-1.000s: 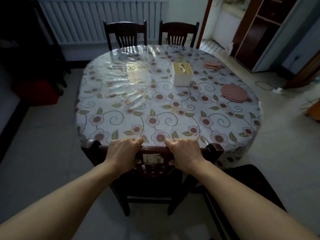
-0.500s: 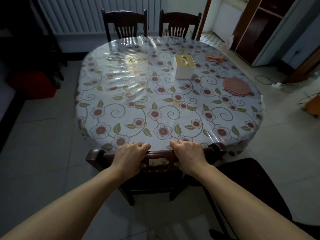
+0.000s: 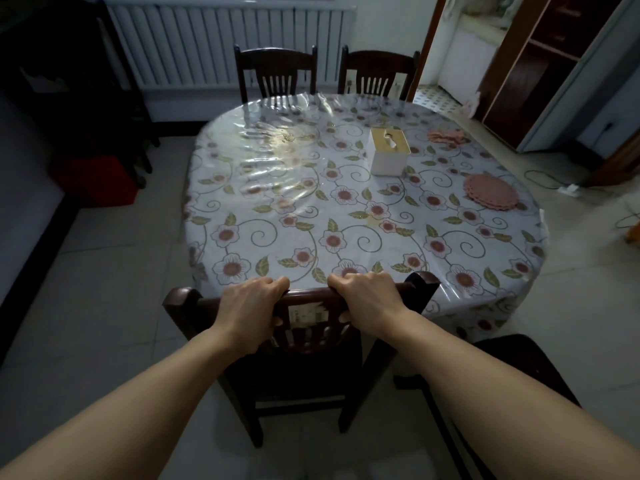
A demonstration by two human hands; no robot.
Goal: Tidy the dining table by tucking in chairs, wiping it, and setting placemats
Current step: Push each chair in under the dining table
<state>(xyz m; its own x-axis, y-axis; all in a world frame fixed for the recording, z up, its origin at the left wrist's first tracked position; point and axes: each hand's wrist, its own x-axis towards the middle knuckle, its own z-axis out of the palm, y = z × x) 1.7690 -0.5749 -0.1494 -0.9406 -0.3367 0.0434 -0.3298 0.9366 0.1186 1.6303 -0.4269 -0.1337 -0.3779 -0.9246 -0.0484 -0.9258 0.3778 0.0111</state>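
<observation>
A dark wooden chair (image 3: 183, 299) stands at the near edge of the oval dining table (image 3: 263, 209), which wears a flowered cloth under clear plastic. My left hand (image 3: 251, 306) and my right hand (image 3: 369, 301) both grip the chair's top rail, a little apart. The chair's seat is partly under the table edge. A stack of round pink placemats (image 3: 491, 192) lies on the right side of the table, and a pink cloth (image 3: 445, 136) lies further back.
A white tissue box (image 3: 388, 155) stands near the table's middle. Two dark chairs (image 3: 276, 72) (image 3: 377, 74) are tucked in at the far side before a radiator. Another dark chair (image 3: 519, 362) stands at my right. A red box (image 3: 95, 180) sits on the floor at left.
The chair has slid forward toward the table with both hands on its rail, and my view has shifted to the left and tilted up slightly.
</observation>
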